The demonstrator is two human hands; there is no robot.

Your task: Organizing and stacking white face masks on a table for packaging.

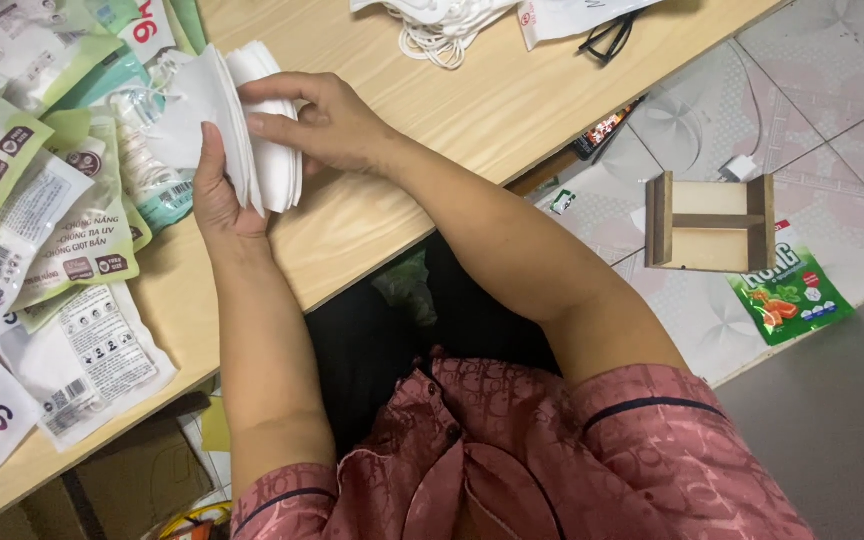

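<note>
A stack of white masks (257, 130) stood on edge in the upper left of the frame, above the table (472, 110), clasped between both hands. The left hand (214, 190) cupped the stack from below and behind, palm against its near face, thumb along the outer mask. The right hand (327, 125) came from the right with fingers curled over the top edges, fingertips pressing the far side; neither hand was spread flat.

The outermost mask on the left was fanned away from the rest, so the stack looked loosely held there. In my judgement that loose leaf could slip free and drop onto the packets (62, 200) lying just beside it at the left of the frame, and would have to be picked out again. A squeeze from the right hand might crease the soft edges or skew the pile so its edges no longer lined up.

Farther up, a tangle of white ear loops (442, 35) lay on the table near the top edge, with black glasses (607, 38) just to its right. On the tiled floor (852, 80) at the right stood a small wooden frame (710, 222), with a green sachet (790, 297) just below it, all well apart from the hands.
</note>
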